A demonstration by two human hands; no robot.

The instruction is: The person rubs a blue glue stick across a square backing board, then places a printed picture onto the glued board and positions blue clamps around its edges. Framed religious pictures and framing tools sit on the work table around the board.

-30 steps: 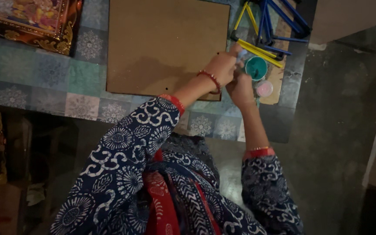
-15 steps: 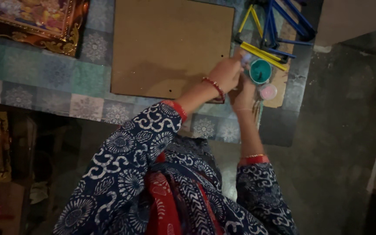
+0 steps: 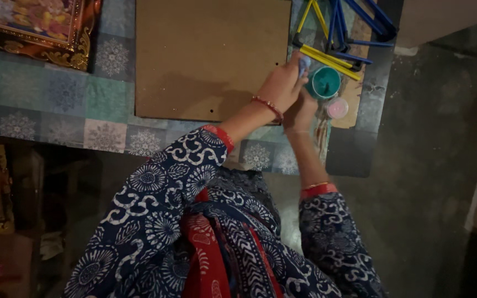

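Small pale-blue object (image 3: 303, 65): pinched in the fingertips of the left hand, upper right of centre in the frame, just left of the teal pot; what it is cannot be told, too small and blurred.
Left hand (image 3: 284, 85): fingers closed around the pale-blue object, wrist with a red beaded bracelet (image 3: 267, 106), forearm running down-left into a blue-and-white patterned sleeve.
Right hand (image 3: 300, 110): just below and touching the left hand, mostly hidden behind it; whether it grips anything cannot be told.
Teal pot (image 3: 325, 82): round, open, teal inside, right beside the fingertips of the left hand.
Pink pot (image 3: 337, 107): smaller, round, just below the teal pot and right of the right hand.
Yellow and blue sticks (image 3: 338, 33): a loose heap at the upper right, above the pots, one yellow stick lying close over the teal pot.
Brown board (image 3: 211, 55): flat, rectangular, upper centre, left of the hands, with a few small holes near its lower edge.
Surface (image 3: 45, 105): covered in a patchwork of patterned blue, green and grey squares.
Framed picture (image 3: 34, 25): ornate gold frame, upper left corner.
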